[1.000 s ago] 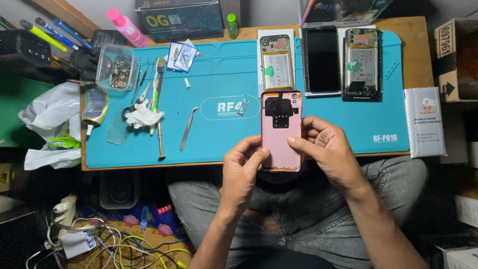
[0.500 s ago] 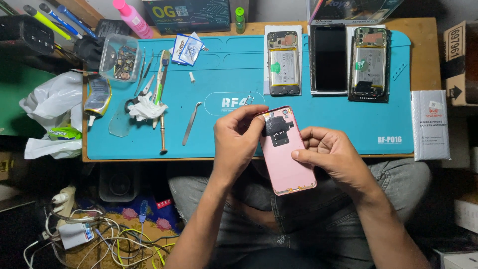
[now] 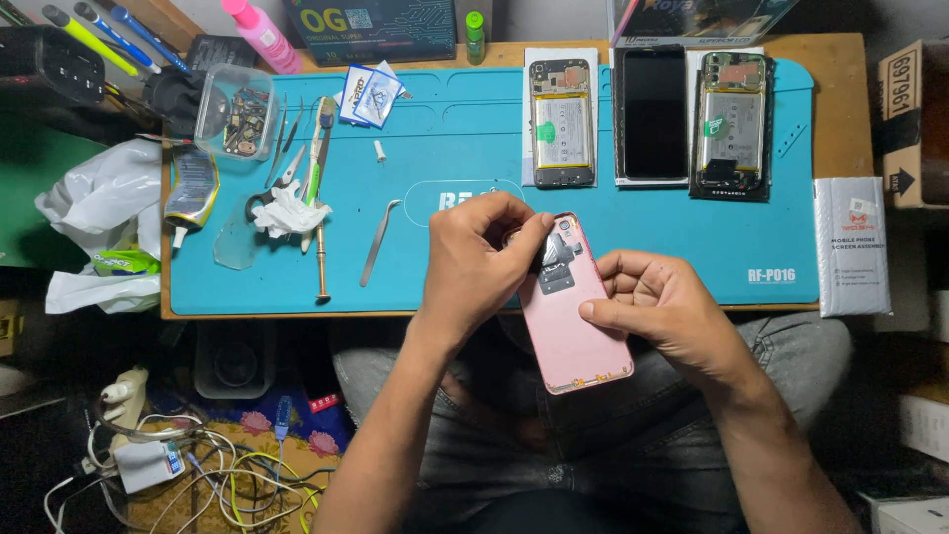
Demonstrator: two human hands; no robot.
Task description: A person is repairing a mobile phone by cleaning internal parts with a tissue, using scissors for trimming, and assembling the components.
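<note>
Far left, off the table (image 3: 845,109): crumpled white plastic bag (image 3: 104,198); below it, on the floor, a tangle of cables with a white power strip (image 3: 148,460).

Table, left part, on the blue work mat (image 3: 445,129): clear plastic tub of small parts (image 3: 235,121); flat sachet (image 3: 191,188) just beside the mat's left edge; wad of white tissue (image 3: 287,213) lying over a cluster of slim tools; wooden-handled screwdriver (image 3: 321,262) pointing down toward the near edge; metal tweezers (image 3: 379,242) lying tilted, apart from the screwdriver. Rear edge: pink bottle (image 3: 259,35), two small blue-and-white packets (image 3: 368,97), dark printed box (image 3: 371,30), small green bottle (image 3: 475,35).

Centre, at the near edge of the table: left hands entry, left hand (image 3: 479,262), fingers curled and pinched onto the upper end of the pink phone back cover (image 3: 578,316), at its black inner patch; whether it pinches a separate small part cannot be told. The cover is held above the lap, tilted, top end over the mat's near edge, inner side up.

Right of centre: right hand (image 3: 667,307), closed around the cover's right edge, thumb laid across its face.

Table, right part, rear of mat: opened phone showing its battery (image 3: 561,124); phone with dark screen (image 3: 654,114); second opened phone (image 3: 732,124). Right of the mat: white flat package (image 3: 852,247); cardboard box (image 3: 909,119).
</note>
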